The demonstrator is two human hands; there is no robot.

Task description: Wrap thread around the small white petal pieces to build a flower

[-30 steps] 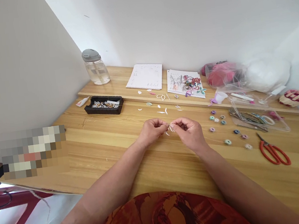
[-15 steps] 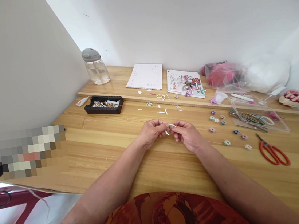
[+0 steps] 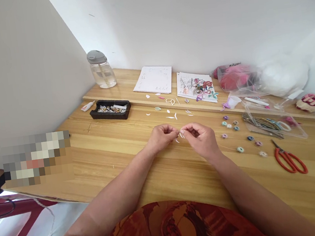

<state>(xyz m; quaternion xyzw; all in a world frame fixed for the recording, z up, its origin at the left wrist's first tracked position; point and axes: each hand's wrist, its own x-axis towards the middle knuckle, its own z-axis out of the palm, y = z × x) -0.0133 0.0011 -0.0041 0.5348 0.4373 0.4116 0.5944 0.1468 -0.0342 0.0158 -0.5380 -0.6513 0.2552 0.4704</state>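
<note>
Close together above the middle of the wooden table, both hands pinch small pale pieces. My left hand (image 3: pixel 162 137) has its fingers closed on a thin white piece (image 3: pixel 177 140) that hangs below the fingertips. Thumb and forefinger of my right hand (image 3: pixel 199 135) are pressed together on another small white piece (image 3: pixel 181 134). The fingertips nearly meet, and whether the two pieces touch cannot be made out. Beyond the hands lie several thin white cutouts (image 3: pixel 171 117) and a green-edged leaf shape (image 3: pixel 158 109).
A black tray of beads (image 3: pixel 110 110) and a lidded jar (image 3: pixel 102 71) stand at the left. Thread bobbins (image 3: pixel 240 149), red-handled scissors (image 3: pixel 290 160), a clear tool case (image 3: pixel 274 122) and a small basket (image 3: pixel 313 101) are at the right. Papers (image 3: pixel 154 80) lie on the raised shelf.
My right hand has turned with its back more upward, and its fingertips have closed in near the left ones. The white pieces between the hands have shifted in angle.
</note>
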